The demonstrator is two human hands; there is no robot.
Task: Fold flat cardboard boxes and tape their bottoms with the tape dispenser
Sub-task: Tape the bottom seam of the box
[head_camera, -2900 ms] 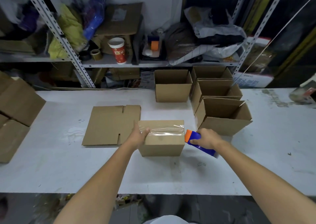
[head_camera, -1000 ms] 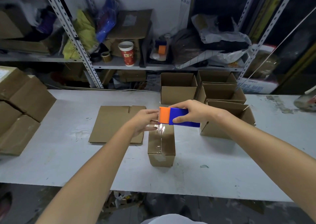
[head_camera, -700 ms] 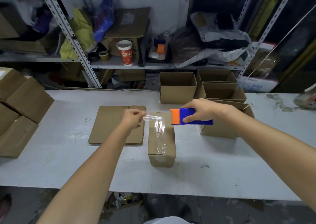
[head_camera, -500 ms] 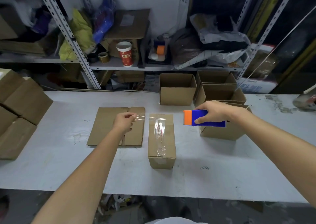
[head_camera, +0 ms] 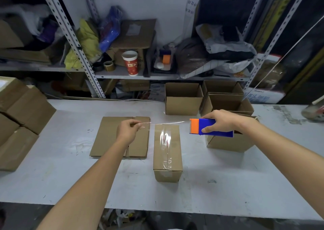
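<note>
A folded cardboard box point(head_camera: 167, 157) stands bottom-up mid-table, with one clear tape strip running lengthwise over its seam. My right hand point(head_camera: 221, 122) grips the blue and orange tape dispenser point(head_camera: 209, 128) in the air to the right of the box's far end. My left hand point(head_camera: 128, 130) pinches the free end of a clear tape strip point(head_camera: 166, 124), stretched taut between my hands above the box's far edge. Under my left hand lies a flat cardboard blank point(head_camera: 121, 137) on the table.
Several open folded boxes point(head_camera: 183, 98) stand at the back right of the white table point(head_camera: 70, 180); one sits just under the dispenser. Closed boxes point(head_camera: 19, 117) pile up at the left edge. A cluttered metal shelf point(head_camera: 133, 75) runs behind the table.
The box was turned lengthwise after the first strip. My hands have since drawn apart, left going left and right going right, pulling a longer stretch of tape from the dispenser.
</note>
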